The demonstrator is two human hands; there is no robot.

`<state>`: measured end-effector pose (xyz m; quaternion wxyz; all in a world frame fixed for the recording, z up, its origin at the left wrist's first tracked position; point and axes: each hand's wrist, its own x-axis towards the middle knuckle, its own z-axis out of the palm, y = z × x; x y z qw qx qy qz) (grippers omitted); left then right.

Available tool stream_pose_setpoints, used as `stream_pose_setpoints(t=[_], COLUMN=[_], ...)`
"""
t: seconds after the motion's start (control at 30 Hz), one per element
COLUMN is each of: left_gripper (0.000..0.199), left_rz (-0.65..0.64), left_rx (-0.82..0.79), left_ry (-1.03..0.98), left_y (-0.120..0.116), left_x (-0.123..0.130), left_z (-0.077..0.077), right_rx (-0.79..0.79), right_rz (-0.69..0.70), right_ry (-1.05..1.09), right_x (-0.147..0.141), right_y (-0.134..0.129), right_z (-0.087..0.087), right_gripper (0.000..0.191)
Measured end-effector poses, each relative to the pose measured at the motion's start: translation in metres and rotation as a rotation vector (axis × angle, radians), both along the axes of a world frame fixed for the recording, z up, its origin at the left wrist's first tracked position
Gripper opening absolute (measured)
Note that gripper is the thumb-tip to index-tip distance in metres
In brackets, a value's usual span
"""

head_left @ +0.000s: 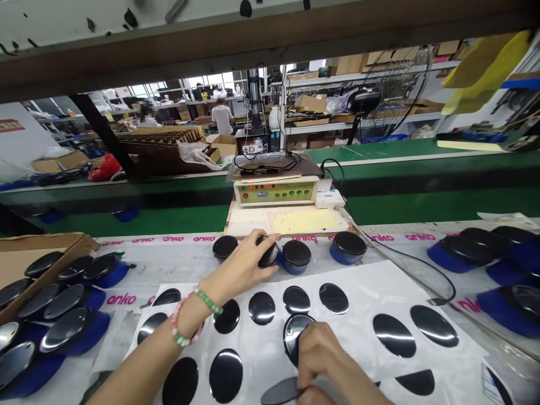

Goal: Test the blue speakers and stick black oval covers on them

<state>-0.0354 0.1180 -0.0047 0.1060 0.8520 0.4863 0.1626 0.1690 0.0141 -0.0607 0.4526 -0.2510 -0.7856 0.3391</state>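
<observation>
Nearest the camera, the right hand (323, 360) is found closed, with a dark oval disc (276, 392) clamped in it and projecting to the left. Just beyond its knuckles a round black piece (291, 337) is partly covered; whether it is also gripped cannot be told. Beneath the hand a white sheet (264, 360) is spread, on which black ovals (225, 376) are set out, well apart for the most part.

The left hand (244, 261) is extended farther forward, separate from the right. Its fingers and thumb are placed about a black-topped unit (269, 257); whether a firm grip is applied cannot be told. Two beaded bracelets (208, 301) are worn on the wrist. The unit is positioned in a row with three others (296, 256), just past the sheet's far edge.

To the left, blue-bodied units (73, 332) are grouped beside a cardboard box (80, 247); to the right, a further cluster (459, 252) is noted.

Behind the row, a perforated board (253, 216) is laid before a control box (276, 192) showing red lights. Farther back, a green conveyor (400, 191), a black fan (363, 100) and a person in a white top (222, 118) are observed.
</observation>
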Motion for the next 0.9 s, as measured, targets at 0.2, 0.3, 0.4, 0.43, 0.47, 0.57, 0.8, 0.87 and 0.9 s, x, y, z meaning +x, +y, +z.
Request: stream_pose_setpoints(t=[0.2,0.3,0.4,0.43,0.47,0.57,0.8,0.87,0.9], left_gripper=[0.04,0.042,0.045,0.044,0.042,0.047,0.049,0.048,0.047], left_rz=[0.287,0.348,0.357,0.346,0.326,0.288,0.251,0.262,0.268], left_rx=[0.171,0.419,0.378,0.327,0.285,0.214,0.189,0.197,0.21], left_ry=[0.006,0.073,-0.001,-0.049,-0.093,-0.173,-0.227,-0.268,-0.291], left_y=[-0.066,-0.096,-0.116,-0.121,-0.125,-0.131,-0.125,-0.126,-0.128], left_x=[-0.018,-0.028,-0.034,-0.034,-0.034,-0.029,-0.013,-0.011,-0.009], left_z=[-0.013,-0.049,-0.075,-0.078,-0.08,-0.078,-0.076,-0.077,-0.077], right_rx=[-0.84,-0.834,-0.757,-0.723,-0.661,-0.347,0.159,0.199,0.22], right_rz=[-0.094,-0.146,-0.234,-0.259,-0.277,-0.263,-0.297,-0.297,-0.31], right_ry=[0.254,0.262,0.258,0.253,0.231,0.023,-0.179,-0.179,-0.166], right_x=[0.002,-0.005,-0.007,-0.007,-0.006,-0.006,-0.012,-0.009,-0.007], right_y=[0.052,0.084,0.087,0.079,0.068,0.026,0.006,0.016,0.021], right_z=[0.027,0.027,0.028,0.028,0.028,0.019,-0.02,-0.02,-0.018], right_gripper=[0.028,0.033,0.032,0.029,0.025,0.005,0.015,0.018,0.019])
